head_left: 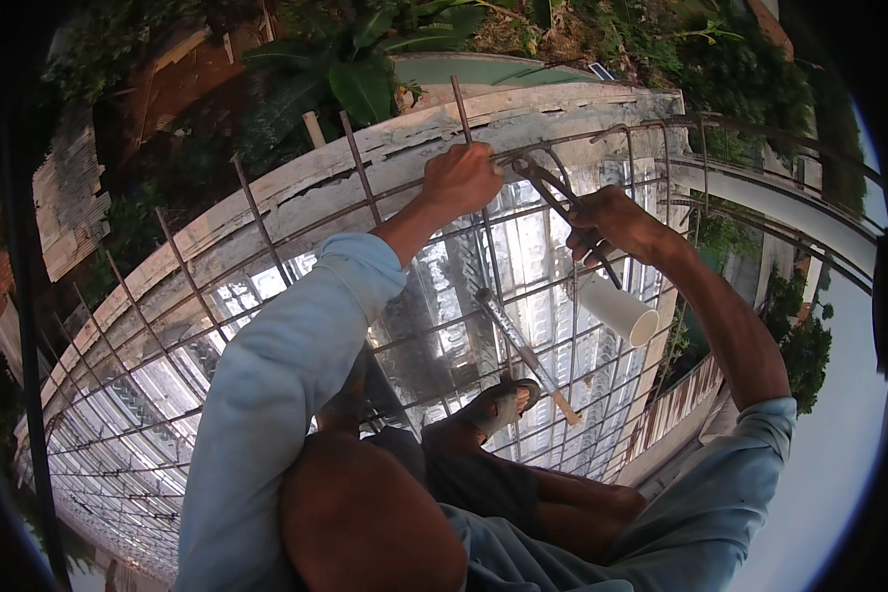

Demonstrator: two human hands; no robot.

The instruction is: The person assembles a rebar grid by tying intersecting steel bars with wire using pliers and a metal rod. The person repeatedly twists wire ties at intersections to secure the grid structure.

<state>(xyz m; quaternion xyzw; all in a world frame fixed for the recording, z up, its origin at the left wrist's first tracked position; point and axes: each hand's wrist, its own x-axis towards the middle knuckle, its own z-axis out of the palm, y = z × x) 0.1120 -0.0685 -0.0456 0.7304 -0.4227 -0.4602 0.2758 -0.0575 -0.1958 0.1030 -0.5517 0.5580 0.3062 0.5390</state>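
Observation:
My left hand (463, 179) is closed round an upright-pointing steel bar (461, 109), where it crosses a long bar near the roof edge. A pair of dark long-handled pincers (551, 187) is in my right hand (612, 227), its fingers wrapped round the handles. The pincers' jaws sit against the long bar just right of my left hand; whether they bite on wire is too small to see. Below my right hand, a white plastic pipe (619, 309) stands up through the steel mesh. A hammer (529, 357) with a wooden handle end lies on the mesh.
Shiny corrugated metal decking (414, 335) lies under the bar grid. Several bar ends stick out past the concrete edge (296, 197), with a drop to plants beyond. My sandalled foot (504, 407) rests on the mesh. Bars run on along a beam (779, 202) at right.

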